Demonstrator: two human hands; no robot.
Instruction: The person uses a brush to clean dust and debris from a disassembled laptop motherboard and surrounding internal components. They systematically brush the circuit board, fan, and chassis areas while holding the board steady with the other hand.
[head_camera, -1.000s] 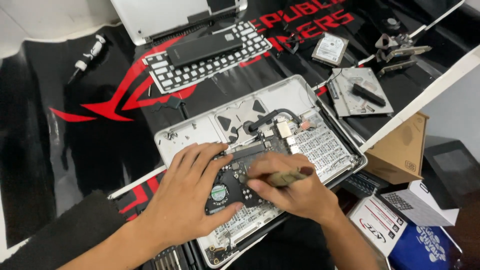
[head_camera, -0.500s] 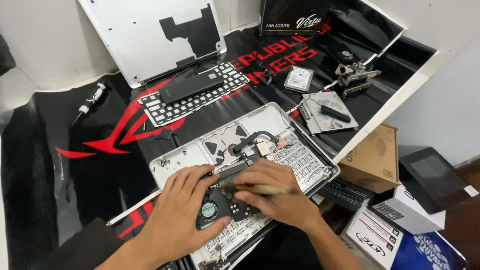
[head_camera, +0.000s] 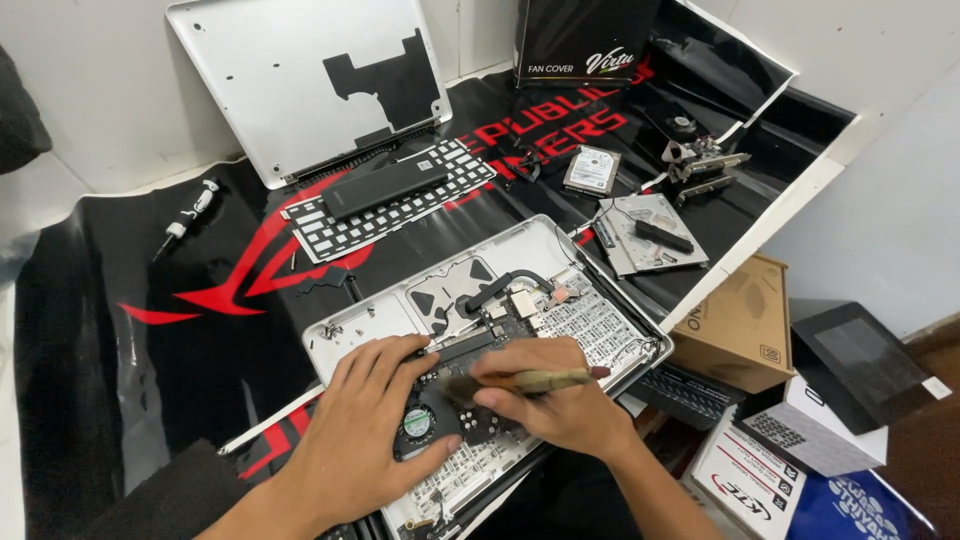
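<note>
Head view: brush work over an opened laptop

Right hand (head_camera: 560, 405) pinches a slim brush (head_camera: 530, 381) mid-handle, bristles low over the black board beside the round fan (head_camera: 415, 422). Left hand (head_camera: 375, 425) lies flat, fingers spread, pressing the silver laptop chassis (head_camera: 385, 318) on the black-and-red mat (head_camera: 160, 330). Brush looks light and stiff; board likely fragile, so steady by the metal frame.

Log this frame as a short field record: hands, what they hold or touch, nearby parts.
left hand: flat on the opened laptop chassis, beside the round fan
right hand: grip on a small brush, bristles toward the board
keyboard module: loose on the black-and-red mat, a black slab lying on it
bottom cover: leaning on the wall
hard drive: on the mat
screwdriver: far left on the mat
</note>
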